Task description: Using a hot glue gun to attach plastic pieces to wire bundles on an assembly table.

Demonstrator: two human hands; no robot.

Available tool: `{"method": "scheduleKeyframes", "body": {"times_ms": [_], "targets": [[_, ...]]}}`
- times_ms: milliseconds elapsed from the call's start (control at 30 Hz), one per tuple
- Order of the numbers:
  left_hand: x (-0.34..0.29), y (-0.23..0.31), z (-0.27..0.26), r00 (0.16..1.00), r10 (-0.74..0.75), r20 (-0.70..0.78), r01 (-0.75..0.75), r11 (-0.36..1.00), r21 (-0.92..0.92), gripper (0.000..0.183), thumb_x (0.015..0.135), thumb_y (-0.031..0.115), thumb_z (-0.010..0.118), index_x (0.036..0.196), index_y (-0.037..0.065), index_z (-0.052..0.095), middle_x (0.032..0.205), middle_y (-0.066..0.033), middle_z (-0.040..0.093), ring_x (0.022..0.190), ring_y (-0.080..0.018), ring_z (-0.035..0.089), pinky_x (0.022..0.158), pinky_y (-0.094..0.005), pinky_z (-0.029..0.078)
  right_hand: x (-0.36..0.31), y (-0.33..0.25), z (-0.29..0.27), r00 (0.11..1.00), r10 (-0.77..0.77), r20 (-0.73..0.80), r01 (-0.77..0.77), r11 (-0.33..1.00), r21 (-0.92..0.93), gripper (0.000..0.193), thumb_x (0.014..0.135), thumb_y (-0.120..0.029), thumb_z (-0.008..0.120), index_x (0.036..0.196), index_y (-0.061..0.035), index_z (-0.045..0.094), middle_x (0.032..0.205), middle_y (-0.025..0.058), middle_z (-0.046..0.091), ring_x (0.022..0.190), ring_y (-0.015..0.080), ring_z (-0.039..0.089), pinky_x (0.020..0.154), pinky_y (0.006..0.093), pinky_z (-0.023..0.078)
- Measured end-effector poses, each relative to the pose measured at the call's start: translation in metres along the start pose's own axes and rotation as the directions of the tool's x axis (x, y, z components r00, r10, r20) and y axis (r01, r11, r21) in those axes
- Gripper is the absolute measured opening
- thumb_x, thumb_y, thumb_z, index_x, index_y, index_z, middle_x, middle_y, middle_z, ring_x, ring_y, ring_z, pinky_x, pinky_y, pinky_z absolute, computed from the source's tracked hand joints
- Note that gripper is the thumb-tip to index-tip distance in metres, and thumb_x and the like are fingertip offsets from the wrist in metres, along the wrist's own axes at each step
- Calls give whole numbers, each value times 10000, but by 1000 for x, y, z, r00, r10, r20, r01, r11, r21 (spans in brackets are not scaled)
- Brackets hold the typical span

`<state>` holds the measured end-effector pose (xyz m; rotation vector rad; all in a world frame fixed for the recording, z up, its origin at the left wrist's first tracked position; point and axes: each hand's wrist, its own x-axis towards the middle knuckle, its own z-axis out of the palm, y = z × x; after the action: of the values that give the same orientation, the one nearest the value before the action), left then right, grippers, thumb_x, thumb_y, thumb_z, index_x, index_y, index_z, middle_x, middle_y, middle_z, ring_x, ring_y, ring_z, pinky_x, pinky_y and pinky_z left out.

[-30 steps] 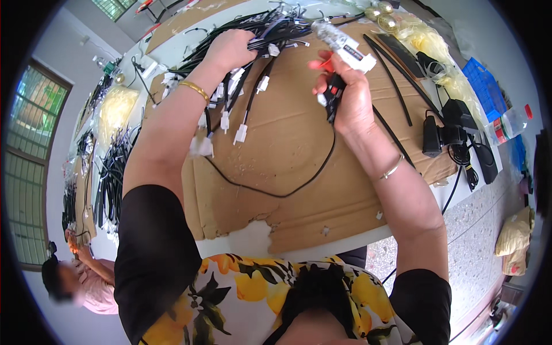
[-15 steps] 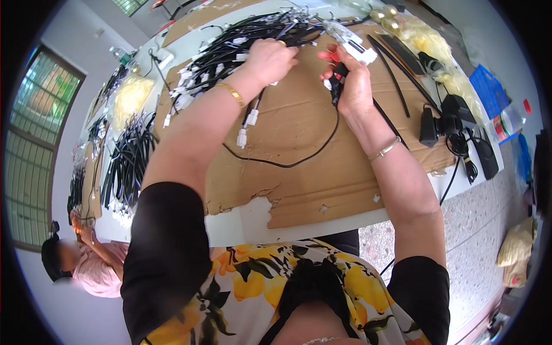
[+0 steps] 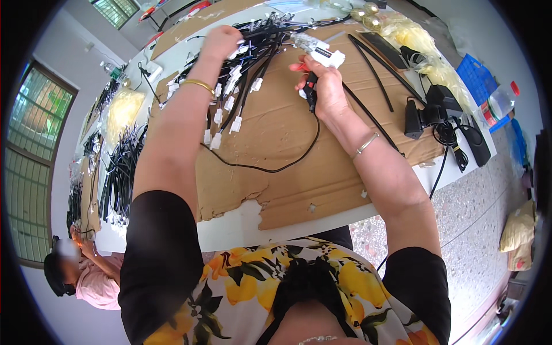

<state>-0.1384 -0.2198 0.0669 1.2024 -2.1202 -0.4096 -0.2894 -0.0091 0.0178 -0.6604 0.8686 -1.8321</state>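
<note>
My left hand (image 3: 223,41) reaches over the near left of a heap of black cables (image 3: 261,37) with white connectors. Its fingers are curled in at the cables; what they pinch is hidden. Several cable ends with white connectors (image 3: 229,103) fan out toward me on the cardboard. My right hand (image 3: 329,86) is closed around a black corded handheld piece (image 3: 311,89), with red showing at the fingers. From it a thin black cord (image 3: 270,171) loops across the cardboard. Against the top of this hand is a white piece with a dark slot and a clear end (image 3: 328,56).
Cardboard (image 3: 299,198) covers the white table. On the right lie black tubes (image 3: 374,80), black adapters (image 3: 428,118) and yellowish plastic bags (image 3: 411,37). Another cable bundle (image 3: 118,172) and a bag (image 3: 123,109) are on the left. A person in pink (image 3: 98,282) sits beyond.
My left hand has moved left over the heap, and more connector ends now lie fanned out toward me. My right hand has shifted slightly left with the white piece. The view has turned a little.
</note>
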Motion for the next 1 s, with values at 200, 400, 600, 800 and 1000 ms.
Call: {"method": "scheduleKeyframes", "body": {"times_ms": [200,400,600,800,1000], "targets": [[33,30,-76,917,-351,-187,108,672,-733,145,801,73,486,822,25,622,670,-100,615,521,-154,560,462,-269,434,0,-1,-6,1000,16,-10,-17,1000,-14,213,859,-160,491,956,27,518,807,129,616,494,132,481,495,263,440],[-21,51,-124,866,-329,-377,-194,474,-859,162,817,51,469,899,-74,531,756,-193,592,646,-228,578,614,-294,484,1,-3,-9,999,17,-35,-17,1000,3,179,855,-157,493,929,3,523,814,131,621,483,130,478,489,267,445],[-89,70,-192,725,-159,-670,-616,285,-734,163,831,73,476,884,-79,507,818,-208,590,736,-253,584,696,-333,495,4,-2,-12,999,4,-44,-4,1000,7,173,853,-146,488,929,5,530,807,134,621,473,127,476,487,269,450],[-132,31,-187,858,-210,-468,-260,610,-749,177,808,96,525,947,-14,512,867,-126,608,770,-177,568,688,-284,474,5,1,-4,998,-63,-29,64,997,33,164,845,-140,506,914,5,541,769,124,625,461,126,489,466,263,448],[-113,55,-152,867,-310,-390,-122,627,-769,294,852,86,488,1140,34,465,1005,-63,599,795,-156,562,687,-272,461,8,0,-10,998,-51,-43,51,999,-6,185,846,-156,514,946,-4,549,777,111,625,476,130,488,490,268,455]]}}
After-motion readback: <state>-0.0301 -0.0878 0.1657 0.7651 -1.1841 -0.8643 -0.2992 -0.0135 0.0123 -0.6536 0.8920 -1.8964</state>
